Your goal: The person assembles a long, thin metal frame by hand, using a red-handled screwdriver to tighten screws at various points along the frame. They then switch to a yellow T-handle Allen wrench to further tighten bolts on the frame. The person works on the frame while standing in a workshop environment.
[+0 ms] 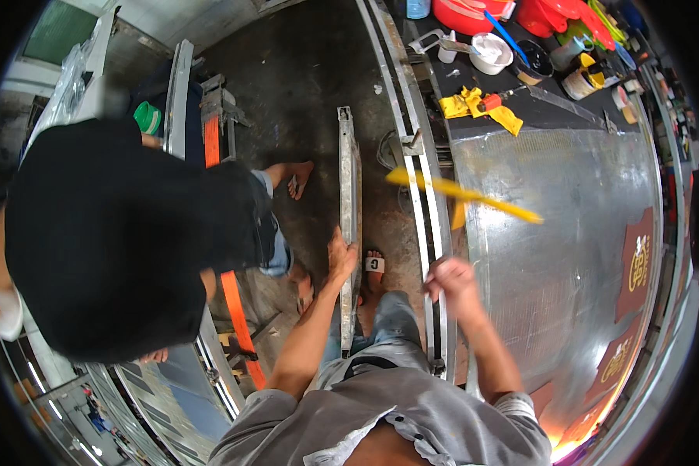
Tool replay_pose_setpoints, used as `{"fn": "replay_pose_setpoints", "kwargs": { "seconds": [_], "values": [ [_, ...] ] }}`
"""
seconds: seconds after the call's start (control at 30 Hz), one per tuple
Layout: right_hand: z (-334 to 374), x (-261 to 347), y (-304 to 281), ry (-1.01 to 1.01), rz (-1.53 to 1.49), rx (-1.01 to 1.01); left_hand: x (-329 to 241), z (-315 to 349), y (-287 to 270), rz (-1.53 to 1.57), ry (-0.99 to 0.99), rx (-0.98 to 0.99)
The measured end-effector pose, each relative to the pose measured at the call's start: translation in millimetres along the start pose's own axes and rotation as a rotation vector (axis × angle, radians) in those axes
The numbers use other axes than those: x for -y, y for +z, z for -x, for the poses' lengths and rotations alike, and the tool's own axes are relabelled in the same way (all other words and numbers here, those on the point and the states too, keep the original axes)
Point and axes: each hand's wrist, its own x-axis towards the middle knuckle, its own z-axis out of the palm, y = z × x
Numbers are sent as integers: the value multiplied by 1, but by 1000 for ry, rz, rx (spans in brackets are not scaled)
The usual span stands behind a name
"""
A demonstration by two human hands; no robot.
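My left hand [342, 258] grips a long, narrow metal frame [347, 179], seen edge-on and standing out in front of my body. Its pale surface is scuffed, and its lower end reaches my waist. My right hand [452, 281] is over the metal rail along the table's left edge; its fingers look curled but are smeared by motion. Farther out, a long yellow strip [474, 196], slightly blurred and apart from my hand, crosses above the rail and the table's edge. Whether it rests on anything, I cannot tell.
The grey-topped table [551, 179] carries dark red printed pieces [635, 268] along its right side. Tubs [491, 53], a yellow cloth [474, 107] and tools crowd its far end. Close on my left, a person in black [109, 241] bends beside an orange-edged rail [237, 318].
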Motion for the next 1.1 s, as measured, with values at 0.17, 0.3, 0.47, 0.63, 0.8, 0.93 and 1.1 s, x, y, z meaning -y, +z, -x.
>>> {"fn": "replay_pose_setpoints", "kwargs": {
  "seconds": [0.17,0.3,0.47,0.63,0.8,0.93,1.1],
  "values": [
    [7,-45,35,187,149,-219,-5,-7,-7,17,-29,4],
    [-12,-23,61,-3,141,-219,-8,-14,-6,136,46,-10],
    [-25,-51,56,30,64,-184,-20,-30,-2,210,-47,-4],
    [-55,-49,71,-85,803,-397,-27,-39,-2,156,-34,-17],
    [-115,-28,90,-346,877,-365,-31,-34,-2,164,41,-44],
    [-193,-22,90,-466,1060,-422,-43,-29,-3,144,43,-45],
    [-230,-29,96,-425,1156,-466,-42,-30,-1,133,-6,-20]
  ]
}}
